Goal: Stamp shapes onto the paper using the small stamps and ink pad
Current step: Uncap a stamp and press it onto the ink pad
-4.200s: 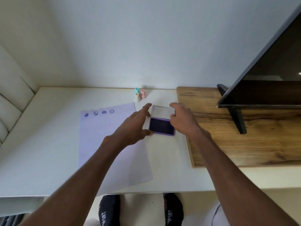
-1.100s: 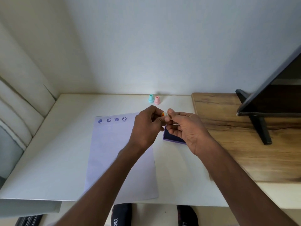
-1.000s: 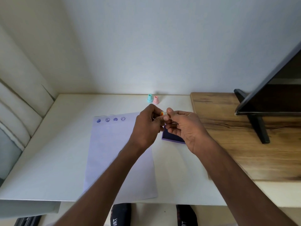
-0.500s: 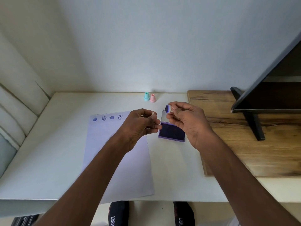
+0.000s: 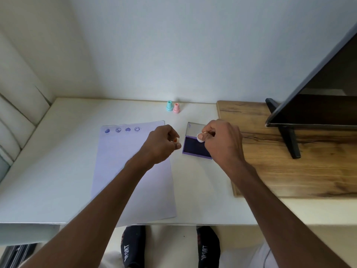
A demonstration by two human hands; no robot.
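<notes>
On the white desk (image 5: 58,151) in front of me the paper (image 5: 133,171) lies with its long axis running away from me toward the wall, slightly slanted, its near edge at the desk's front rim. Along its far edge runs a row of four purple prints (image 5: 122,129) — two hearts and two smiley faces. My left hand (image 5: 162,144) hovers over the paper's right edge, curled tight around a small white piece with an orange spot (image 5: 176,140); I cannot tell exactly what part it is. My right hand (image 5: 222,140) is pinched on a small white stamp (image 5: 200,137) held over the ink pad (image 5: 195,148), though I cannot tell which way its face points. The pad sits just right of the paper with its clear lid (image 5: 194,128) open toward the wall, dark purple ink exposed. A teal stamp (image 5: 169,106) and a pink stamp (image 5: 176,108) stand upright, touching or nearly so, near the wall. Bare desk lies left of the paper and between the paper and the pad; to the right a wooden board (image 5: 289,161) carries a dark screen on a stand (image 5: 313,105). Below the desk edge, black socks (image 5: 133,248) read "SPORT".
</notes>
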